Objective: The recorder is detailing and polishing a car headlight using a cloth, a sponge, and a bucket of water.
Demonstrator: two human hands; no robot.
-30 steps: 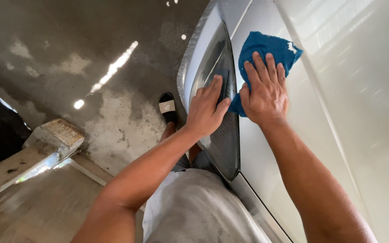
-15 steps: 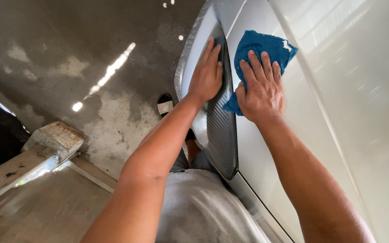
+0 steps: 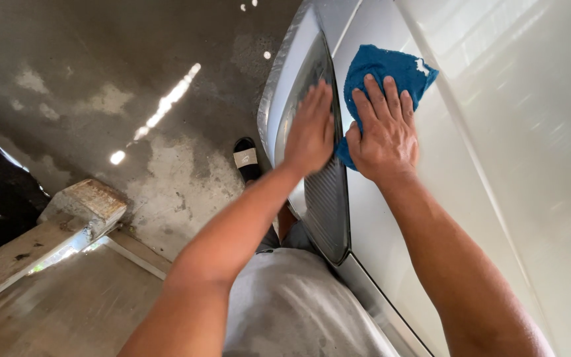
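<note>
Wet concrete floor (image 3: 133, 86) below; white car body (image 3: 497, 165) at right. Right hand (image 3: 381, 135) flat, fingers spread, pressing blue cloth (image 3: 391, 69) on panel; left hand (image 3: 310, 129) flat (holding nothing) on dark ribbed grille (image 3: 325, 198).

Bright daylight washes out the white panel (image 3: 530, 165) at right; streaks of glare shine on the wet floor (image 3: 160, 106). Lower-left corner is blurred, wide-angle edges bend.
</note>
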